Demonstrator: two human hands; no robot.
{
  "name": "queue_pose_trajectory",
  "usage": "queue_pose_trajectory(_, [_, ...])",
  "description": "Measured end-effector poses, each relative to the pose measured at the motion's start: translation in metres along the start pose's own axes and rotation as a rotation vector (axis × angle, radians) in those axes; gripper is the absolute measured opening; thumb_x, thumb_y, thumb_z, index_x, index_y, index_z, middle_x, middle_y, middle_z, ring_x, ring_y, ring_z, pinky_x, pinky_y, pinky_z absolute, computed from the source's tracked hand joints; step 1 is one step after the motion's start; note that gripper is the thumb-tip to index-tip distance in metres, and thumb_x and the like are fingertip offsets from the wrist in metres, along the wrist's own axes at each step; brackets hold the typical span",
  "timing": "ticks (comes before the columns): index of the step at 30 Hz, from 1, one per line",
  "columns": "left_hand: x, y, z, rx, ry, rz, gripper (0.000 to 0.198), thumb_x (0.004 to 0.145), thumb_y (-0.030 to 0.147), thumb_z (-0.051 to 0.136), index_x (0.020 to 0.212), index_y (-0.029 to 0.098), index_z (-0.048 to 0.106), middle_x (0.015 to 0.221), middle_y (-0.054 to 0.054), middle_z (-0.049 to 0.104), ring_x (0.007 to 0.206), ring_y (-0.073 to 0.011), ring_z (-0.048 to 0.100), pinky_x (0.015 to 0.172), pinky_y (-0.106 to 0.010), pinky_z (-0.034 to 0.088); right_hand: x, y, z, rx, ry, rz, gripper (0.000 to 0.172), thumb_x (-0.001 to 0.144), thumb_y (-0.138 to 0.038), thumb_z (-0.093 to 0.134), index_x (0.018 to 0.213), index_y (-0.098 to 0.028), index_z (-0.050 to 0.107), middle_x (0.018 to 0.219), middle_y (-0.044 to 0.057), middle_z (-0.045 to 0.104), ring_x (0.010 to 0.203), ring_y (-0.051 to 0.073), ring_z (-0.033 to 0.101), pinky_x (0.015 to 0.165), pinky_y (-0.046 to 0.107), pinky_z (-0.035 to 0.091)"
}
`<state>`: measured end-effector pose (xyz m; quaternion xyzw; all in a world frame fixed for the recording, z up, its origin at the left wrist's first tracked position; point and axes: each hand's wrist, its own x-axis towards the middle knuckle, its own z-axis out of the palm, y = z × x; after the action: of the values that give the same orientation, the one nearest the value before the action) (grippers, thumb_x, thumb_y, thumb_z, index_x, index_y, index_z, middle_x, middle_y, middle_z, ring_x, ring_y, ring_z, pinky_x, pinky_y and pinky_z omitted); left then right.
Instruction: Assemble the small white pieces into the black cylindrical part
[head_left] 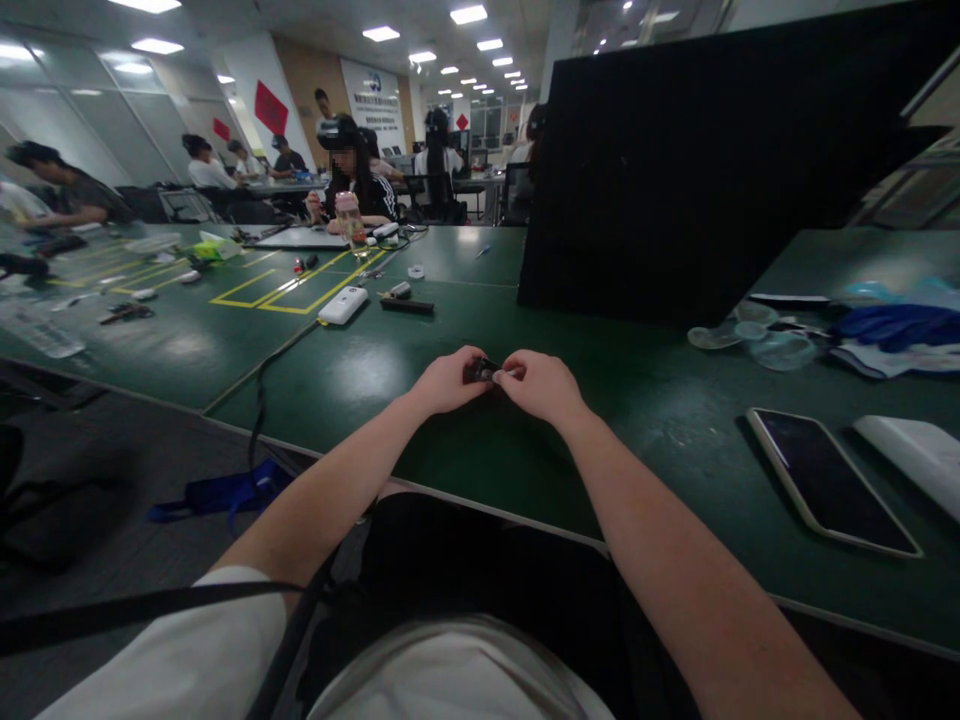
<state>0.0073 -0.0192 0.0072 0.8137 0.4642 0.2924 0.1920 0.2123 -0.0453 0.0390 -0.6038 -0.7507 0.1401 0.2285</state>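
Note:
Both hands meet over the green table (465, 450), close to its front edge. My left hand (452, 380) is closed around a small dark object with a metallic part (484, 371), whose kind I cannot make out. From the other side, my right hand (541, 383) pinches the same small object between thumb and fingers. Most of it is hidden by the fingertips. Beyond the hands lie a dark narrow bar (407, 306) and a white box-shaped device (343, 305) with a cable.
A large black panel (637, 180) stands at the right back. To the right lie a phone (832, 480), a white case (915, 455) and clear plastic pieces (780, 345). A bottle (350, 222) stands farther back, near a seated person (352, 185). Yellow tape marks the left side.

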Motion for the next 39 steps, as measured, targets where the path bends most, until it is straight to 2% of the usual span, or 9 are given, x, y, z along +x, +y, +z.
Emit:
queue_pose_trajectory(6, [-0.003,0.003,-0.001,0.023,-0.012,0.003,0.048,0.081,0.041,0.073,0.124,0.025,0.058,0.107,-0.007,0.073,0.088,-0.0219,0.07,0.083,-0.038,0.057,0.002,0.002,0.001,0.007,-0.02,0.041,0.031,0.095,-0.047,0.056,0.093,-0.022,0.074,0.085,0.005,0.073,0.072,0.019,0.064,0.061,0.031,0.046])
queue_pose_trajectory(11, [-0.002,0.004,-0.003,0.038,-0.024,0.019,0.048,0.081,0.041,0.072,0.124,0.025,0.057,0.106,-0.007,0.072,0.089,-0.0226,0.07,0.082,-0.038,0.057,-0.001,-0.002,0.0,0.059,-0.004,0.009,0.027,0.094,-0.045,0.06,0.098,-0.022,0.073,0.09,0.005,0.073,0.077,0.019,0.065,0.063,0.031,0.047])
queue_pose_trajectory(15, [-0.002,0.004,-0.003,0.025,-0.028,0.019,0.048,0.081,0.041,0.072,0.123,0.025,0.058,0.105,-0.007,0.072,0.089,-0.0228,0.07,0.082,-0.038,0.057,-0.004,-0.005,-0.001,0.092,-0.032,-0.017,0.029,0.092,-0.048,0.063,0.099,-0.022,0.072,0.092,0.005,0.073,0.078,0.019,0.065,0.063,0.031,0.047])
queue_pose_trajectory(22, [-0.002,0.003,-0.003,0.033,-0.025,0.026,0.046,0.081,0.04,0.072,0.122,0.025,0.058,0.104,-0.006,0.073,0.092,-0.0234,0.07,0.085,-0.039,0.056,-0.005,-0.006,-0.004,0.074,-0.013,-0.037,0.019,0.091,-0.039,0.063,0.096,-0.023,0.072,0.089,0.004,0.073,0.074,0.018,0.064,0.061,0.03,0.045])
queue_pose_trajectory(28, [-0.001,0.002,-0.002,0.044,-0.028,0.002,0.048,0.081,0.041,0.072,0.123,0.024,0.057,0.104,-0.006,0.073,0.089,-0.0226,0.07,0.082,-0.038,0.057,-0.001,-0.002,-0.002,-0.054,0.019,0.047,0.044,0.093,-0.06,0.054,0.085,-0.021,0.071,0.079,0.006,0.071,0.07,0.019,0.063,0.059,0.031,0.044])
queue_pose_trajectory(31, [-0.002,0.002,-0.002,0.051,-0.025,0.013,0.049,0.081,0.041,0.071,0.124,0.024,0.057,0.105,-0.007,0.073,0.089,-0.0225,0.07,0.082,-0.038,0.056,-0.001,-0.002,-0.002,-0.061,0.038,0.051,0.05,0.091,-0.066,0.053,0.086,-0.021,0.072,0.083,0.007,0.071,0.074,0.02,0.064,0.061,0.031,0.045])
queue_pose_trajectory(33, [-0.002,0.002,-0.002,0.048,-0.028,0.015,0.049,0.082,0.042,0.07,0.125,0.024,0.056,0.104,-0.007,0.073,0.088,-0.0228,0.07,0.08,-0.038,0.056,-0.003,-0.003,-0.002,-0.026,0.024,0.008,0.044,0.09,-0.063,0.056,0.093,-0.021,0.072,0.088,0.006,0.072,0.077,0.02,0.064,0.063,0.031,0.046])
queue_pose_trajectory(36, [-0.002,0.002,-0.002,0.042,-0.033,0.011,0.048,0.082,0.044,0.07,0.125,0.025,0.057,0.104,-0.007,0.074,0.09,-0.0232,0.071,0.081,-0.038,0.056,-0.007,-0.006,-0.004,0.033,-0.027,-0.055,0.029,0.091,-0.048,0.061,0.102,-0.024,0.071,0.091,0.004,0.073,0.077,0.018,0.064,0.063,0.03,0.046])
queue_pose_trajectory(39, [-0.002,0.003,-0.002,0.044,-0.031,0.008,0.048,0.081,0.043,0.071,0.124,0.025,0.057,0.105,-0.007,0.074,0.091,-0.0232,0.071,0.082,-0.038,0.056,-0.008,-0.007,-0.006,0.051,-0.043,-0.062,0.022,0.092,-0.038,0.059,0.104,-0.024,0.072,0.09,0.003,0.073,0.076,0.018,0.064,0.064,0.03,0.047])
